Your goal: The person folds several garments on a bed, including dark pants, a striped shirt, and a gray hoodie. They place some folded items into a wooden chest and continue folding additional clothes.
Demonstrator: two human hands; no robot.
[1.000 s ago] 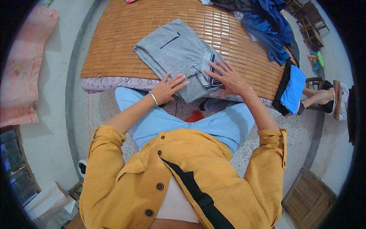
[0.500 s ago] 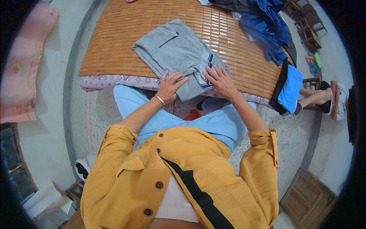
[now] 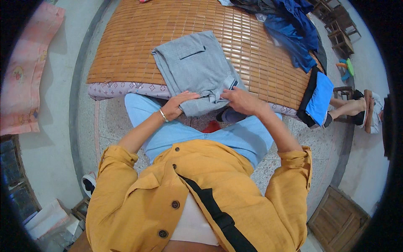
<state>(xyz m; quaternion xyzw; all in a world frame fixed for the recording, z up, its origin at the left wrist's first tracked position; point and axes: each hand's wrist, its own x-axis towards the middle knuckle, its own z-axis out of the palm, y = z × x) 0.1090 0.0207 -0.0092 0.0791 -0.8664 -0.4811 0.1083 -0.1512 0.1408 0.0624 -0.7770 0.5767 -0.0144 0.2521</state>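
A grey garment [image 3: 191, 63], loosely folded, lies on the bamboo mat at the near edge of the bed. It has a pocket with a dark-edged opening, and a dark striped band shows by its right side. My left hand [image 3: 175, 107] rests on the garment's near left part, fingers stretched out. At the near right, my right hand [image 3: 243, 101] has its fingers bent and pinched on the cloth beside the striped band. The nearest end of the garment hangs over the bed's edge between my hands.
The bamboo mat [image 3: 130, 42] covers the bed. Dark blue clothes [image 3: 289, 33] are heaped at the far right. A blue and black folded cloth [image 3: 318, 98] sits at the right corner. Another person's legs [image 3: 346, 105] show at the right, near small wooden stools [image 3: 340, 40].
The garment has turned slightly and shifted to the right at its far end. My right hand has gone from lying flat to pinching the cloth; my left hand has slid a little left and down.
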